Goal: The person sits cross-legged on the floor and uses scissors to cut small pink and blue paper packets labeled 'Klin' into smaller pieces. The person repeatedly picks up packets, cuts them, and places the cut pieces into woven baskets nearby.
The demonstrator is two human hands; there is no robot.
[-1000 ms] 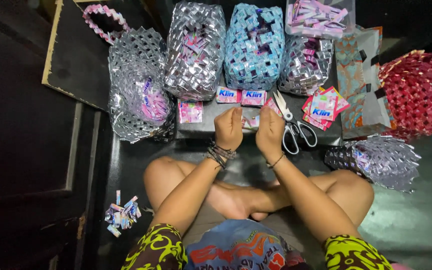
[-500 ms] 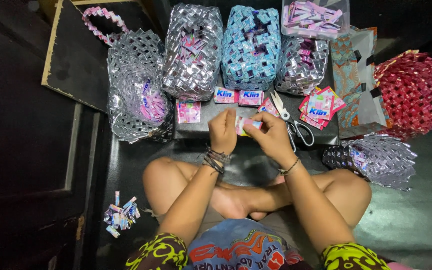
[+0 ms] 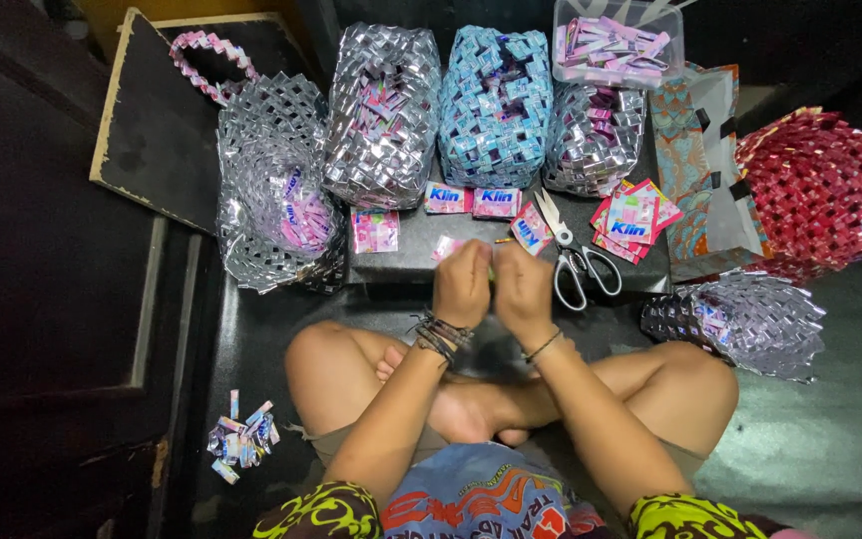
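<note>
Folding a small pink wrapper over the low dark table, left hand and right hand pinched shut together on it, blurred; best kept flat, crease pressed firmly, scissors just beside

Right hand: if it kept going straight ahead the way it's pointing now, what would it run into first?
Probably the folded pink wrapper just beyond the right hand, with the scissors close beside that line. Farther on stands the blue woven basket. Heights are hard to judge from above.
</note>
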